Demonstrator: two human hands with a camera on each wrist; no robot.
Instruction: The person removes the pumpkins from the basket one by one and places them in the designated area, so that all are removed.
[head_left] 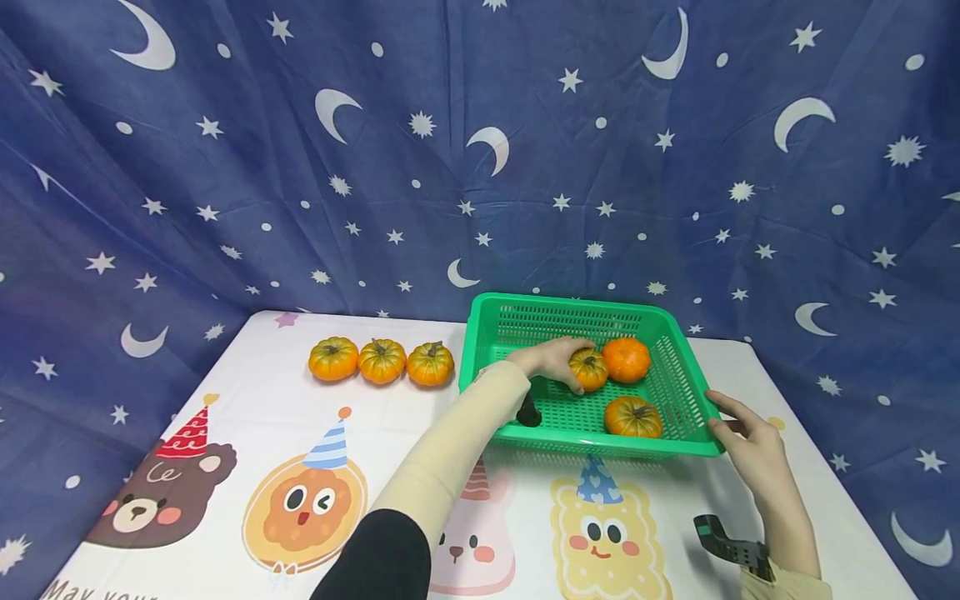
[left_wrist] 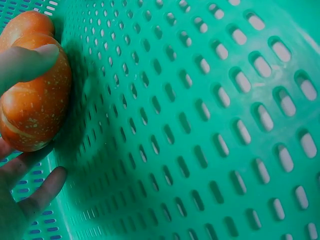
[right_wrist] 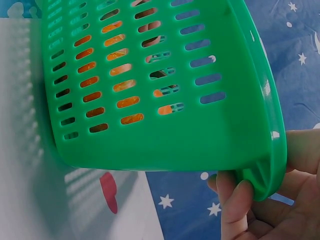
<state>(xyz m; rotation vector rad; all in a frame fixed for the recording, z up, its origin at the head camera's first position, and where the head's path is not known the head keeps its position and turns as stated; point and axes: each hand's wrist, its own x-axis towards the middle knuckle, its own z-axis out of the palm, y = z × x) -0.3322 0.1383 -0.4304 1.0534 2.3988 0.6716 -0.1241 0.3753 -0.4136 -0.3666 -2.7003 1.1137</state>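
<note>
While curled around a small orange pumpkin (head_left: 588,369) inside the green basket (head_left: 581,315), left hand (head_left: 551,360) pinches it between thumb and fingers.
Stem up, beside another pumpkin (head_left: 626,359); right hand (head_left: 753,446) gripping the basket's near-right corner.

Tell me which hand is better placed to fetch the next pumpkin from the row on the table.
Left. The left hand is nearer the three pumpkins, though it grips a pumpkin inside the basket; the right hand holds the basket's corner.
</note>
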